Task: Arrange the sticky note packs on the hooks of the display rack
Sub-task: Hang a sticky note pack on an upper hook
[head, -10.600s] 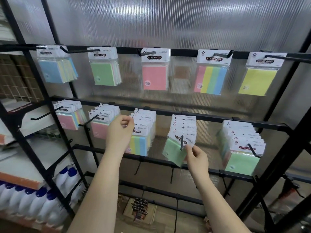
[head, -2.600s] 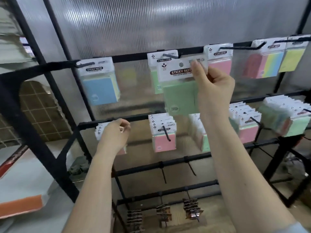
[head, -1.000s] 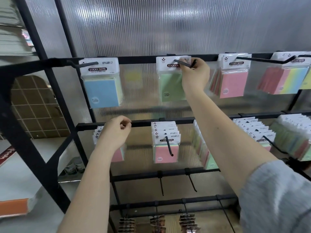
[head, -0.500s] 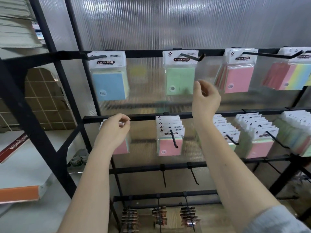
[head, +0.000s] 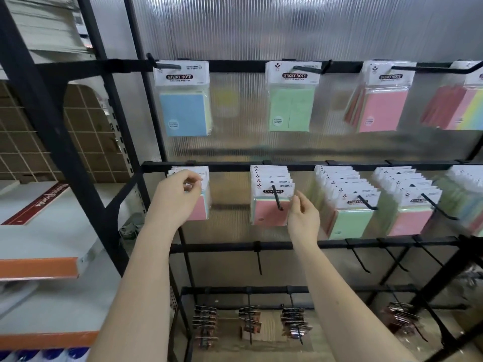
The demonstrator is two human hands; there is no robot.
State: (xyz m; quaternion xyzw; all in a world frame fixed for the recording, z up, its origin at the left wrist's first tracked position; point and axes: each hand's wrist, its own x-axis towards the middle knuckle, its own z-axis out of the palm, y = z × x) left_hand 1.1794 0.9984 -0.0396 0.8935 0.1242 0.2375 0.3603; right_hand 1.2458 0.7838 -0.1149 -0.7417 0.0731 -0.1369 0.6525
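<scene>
Ribbed translucent panel behind a black rack [head: 230,167] hung with sticky note packs

Top rail: a blue pack [head: 184,99], a green pack [head: 290,96] and a pink pack [head: 384,97] each hang on a hook, apart from one another. Middle rail: the left hand [head: 177,198] covers the leftmost bundle [head: 202,207], its fingers [head: 192,178] curled and pinching the white header cards there. The right hand [head: 303,218] hovers just beside the pink bundle [head: 269,205] on the next hook [head: 277,198], fingers loosely spread, holding nothing; whether they touch the pack's edge is unclear. Further bundles [head: 345,205] fill the hooks to the right. A shelf [head: 39,267] with an orange edge stands left of the rack
</scene>
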